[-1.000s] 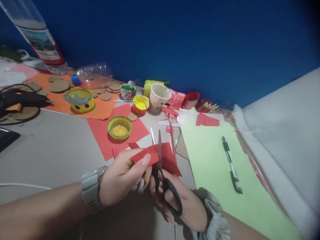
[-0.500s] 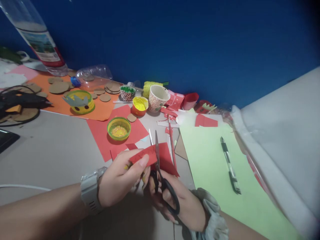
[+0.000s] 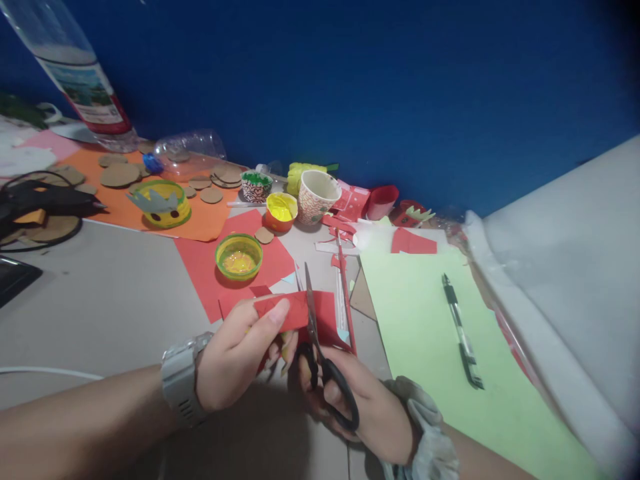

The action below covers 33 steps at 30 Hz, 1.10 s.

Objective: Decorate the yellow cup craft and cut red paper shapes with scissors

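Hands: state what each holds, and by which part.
The left hand grips a red paper piece, thumb over its middle; the right hand holds the scissors by their black handles.

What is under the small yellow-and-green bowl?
A red sheet of paper shows around the bowl, which seems to rest on it. The spot directly beneath its base is covered, so anything else there cannot be seen.

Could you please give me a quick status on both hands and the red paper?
Left hand pinching red paper piece. Right hand holding scissors, blades parted at piece's edge. More red paper behind the blades.
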Tool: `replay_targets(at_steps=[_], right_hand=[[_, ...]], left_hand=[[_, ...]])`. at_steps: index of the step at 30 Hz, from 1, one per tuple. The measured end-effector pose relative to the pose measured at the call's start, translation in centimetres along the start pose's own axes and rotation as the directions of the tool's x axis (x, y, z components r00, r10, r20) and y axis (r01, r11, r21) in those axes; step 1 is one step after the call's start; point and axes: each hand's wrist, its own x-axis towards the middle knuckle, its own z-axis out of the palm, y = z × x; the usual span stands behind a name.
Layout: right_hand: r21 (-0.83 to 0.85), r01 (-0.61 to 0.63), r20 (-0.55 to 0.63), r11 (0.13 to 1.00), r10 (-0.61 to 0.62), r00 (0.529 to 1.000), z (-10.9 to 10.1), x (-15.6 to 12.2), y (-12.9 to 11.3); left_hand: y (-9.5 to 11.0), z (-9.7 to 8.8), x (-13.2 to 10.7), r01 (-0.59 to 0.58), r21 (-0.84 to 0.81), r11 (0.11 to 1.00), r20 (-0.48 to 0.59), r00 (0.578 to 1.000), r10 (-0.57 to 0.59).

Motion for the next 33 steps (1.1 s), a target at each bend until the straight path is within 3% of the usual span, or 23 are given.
replay_targets(at_steps=[5,10,33], right_hand=[[0.011,-0.008,-0.056,1.000,0.009,0.998,0.29,-0.15,-0.02],[-0.015,0.015,-0.003,1.000,-0.015,1.000,0.02,0.03,-0.14],[-0.011,0.030,-0.025,1.000,-0.030,0.999,-0.10,-0.10,0.24]], left_hand=[[-0.06,-0.07,-0.06,0.033,0.005,0.999,-0.008,0.999,-0.033],[-0.08,0.02,0.02,0.020,0.001,1.000,-0.016,1.000,-0.020],[0.25,0.06,0.23,-0.007,0.066,0.998,0.046,0.999,0.004]])
